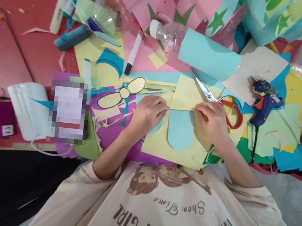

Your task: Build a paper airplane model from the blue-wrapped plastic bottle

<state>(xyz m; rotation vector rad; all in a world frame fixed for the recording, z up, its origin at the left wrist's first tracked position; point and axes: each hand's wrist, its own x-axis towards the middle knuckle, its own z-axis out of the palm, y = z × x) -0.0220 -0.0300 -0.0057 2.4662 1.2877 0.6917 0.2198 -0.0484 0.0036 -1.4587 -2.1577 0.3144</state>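
Red tabletop: left grip, right grip pinch yellow paper, long edge crosswise.

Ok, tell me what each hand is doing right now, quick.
Left hand: closed, pinching the near edge of the pale yellow paper at its left end.
Right hand: closed, pinching the same edge at its right end.

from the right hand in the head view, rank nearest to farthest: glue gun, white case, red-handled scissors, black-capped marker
1. Red-handled scissors: right beside the right hand
2. Glue gun: off to its right
3. Black-capped marker: forward and left
4. White case: far left
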